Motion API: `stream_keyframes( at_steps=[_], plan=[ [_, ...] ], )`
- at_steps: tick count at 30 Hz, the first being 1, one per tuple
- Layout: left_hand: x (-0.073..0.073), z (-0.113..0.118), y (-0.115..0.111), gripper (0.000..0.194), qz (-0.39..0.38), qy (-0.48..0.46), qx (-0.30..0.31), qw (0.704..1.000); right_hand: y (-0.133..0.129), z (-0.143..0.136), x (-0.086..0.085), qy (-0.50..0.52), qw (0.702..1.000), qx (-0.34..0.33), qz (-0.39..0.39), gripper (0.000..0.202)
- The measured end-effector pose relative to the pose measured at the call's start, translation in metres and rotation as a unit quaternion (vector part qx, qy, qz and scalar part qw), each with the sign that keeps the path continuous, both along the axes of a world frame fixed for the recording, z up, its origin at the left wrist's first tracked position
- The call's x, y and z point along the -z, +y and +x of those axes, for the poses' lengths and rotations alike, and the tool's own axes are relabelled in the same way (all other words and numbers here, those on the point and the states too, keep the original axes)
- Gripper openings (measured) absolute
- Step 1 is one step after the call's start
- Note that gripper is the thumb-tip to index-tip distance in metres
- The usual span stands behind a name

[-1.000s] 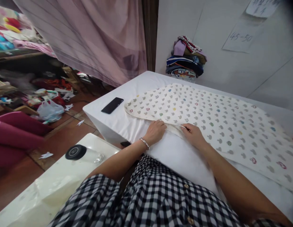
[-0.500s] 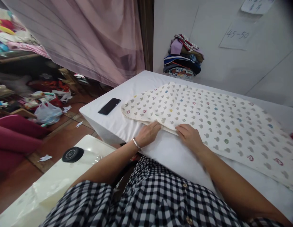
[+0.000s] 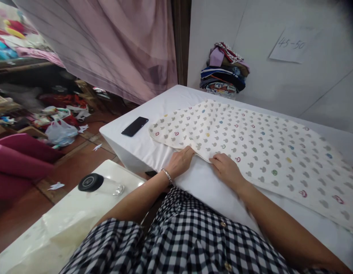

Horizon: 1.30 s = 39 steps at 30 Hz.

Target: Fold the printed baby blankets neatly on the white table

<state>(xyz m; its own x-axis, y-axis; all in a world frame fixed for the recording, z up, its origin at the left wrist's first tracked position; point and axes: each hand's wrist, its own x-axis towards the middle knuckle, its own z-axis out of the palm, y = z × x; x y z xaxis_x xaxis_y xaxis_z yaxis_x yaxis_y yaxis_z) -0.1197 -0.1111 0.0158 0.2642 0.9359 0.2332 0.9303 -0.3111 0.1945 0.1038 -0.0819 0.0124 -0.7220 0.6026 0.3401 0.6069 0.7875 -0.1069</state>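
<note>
A cream cloth (image 3: 250, 144) printed with small grey and coloured mushroom-like shapes lies flat across the white-covered table (image 3: 165, 102). My left hand (image 3: 180, 163), with a bracelet at its wrist, pinches the near edge of the cloth. A short way to the right, my right hand (image 3: 225, 167) pinches the same edge between thumb and fingers. Between the two hands the edge runs as a slightly raised strip.
A black phone (image 3: 135, 126) lies at the table's left end. Folded clothes (image 3: 224, 72) are stacked by the wall. At lower left, a white side table (image 3: 108, 171) holds a glass jar with a black lid (image 3: 91, 182). Pink curtain (image 3: 131, 45) hangs behind.
The view has shifted slightly, so the surroundings sit a little farther right. My right hand has moved slightly left and nearer to me along the cloth edge; both hands keep their pinch.
</note>
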Motion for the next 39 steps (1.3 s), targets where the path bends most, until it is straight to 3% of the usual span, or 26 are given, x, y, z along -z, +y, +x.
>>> stream_keyframes(
  at_steps=[3, 7, 9, 15, 19, 24, 30, 34, 39],
  plan=[
    [-0.001, -0.001, 0.002, 0.025, -0.004, -0.003, -0.009, 1.0, 0.0, 0.001, 0.0, 0.022, 1.0, -0.009, -0.014, 0.026],
    [-0.001, -0.004, 0.002, 0.02, 0.01, -0.03, 0.023, 0.999, 0.001, 0.003, -0.004, 0.026, 1.0, 0.011, -0.014, 0.027],
    [0.001, -0.004, 0.001, 0.03, 0.022, -0.032, 0.027, 0.999, 0.001, 0.003, -0.005, 0.009, 1.0, 0.004, -0.02, 0.028],
    [-0.005, 0.003, 0.003, 0.02, -0.005, 0.058, -0.016, 0.998, 0.0, 0.007, 0.0, -0.018, 0.999, -0.027, -0.013, 0.03],
    [-0.013, 0.002, 0.002, 0.016, 0.003, 0.061, -0.047, 0.997, 0.002, 0.012, 0.007, 0.015, 0.999, -0.032, 0.016, 0.032],
    [-0.003, -0.008, 0.002, 0.02, -0.042, 0.075, -0.09, 0.992, 0.003, 0.011, 0.015, 0.004, 0.998, -0.058, 0.025, 0.03],
    [0.0, -0.026, 0.009, 0.02, -0.056, 0.076, -0.138, 0.986, 0.001, 0.008, 0.018, -0.027, 0.999, -0.03, 0.024, 0.031],
    [-0.007, -0.033, 0.01, 0.019, -0.046, 0.073, -0.119, 0.989, 0.001, -0.005, 0.018, -0.071, 0.996, 0.013, 0.058, 0.032],
    [-0.014, -0.039, 0.006, 0.017, -0.047, 0.06, -0.076, 0.994, 0.005, -0.047, 0.012, -0.119, 0.988, 0.019, 0.1, 0.037]
  ],
)
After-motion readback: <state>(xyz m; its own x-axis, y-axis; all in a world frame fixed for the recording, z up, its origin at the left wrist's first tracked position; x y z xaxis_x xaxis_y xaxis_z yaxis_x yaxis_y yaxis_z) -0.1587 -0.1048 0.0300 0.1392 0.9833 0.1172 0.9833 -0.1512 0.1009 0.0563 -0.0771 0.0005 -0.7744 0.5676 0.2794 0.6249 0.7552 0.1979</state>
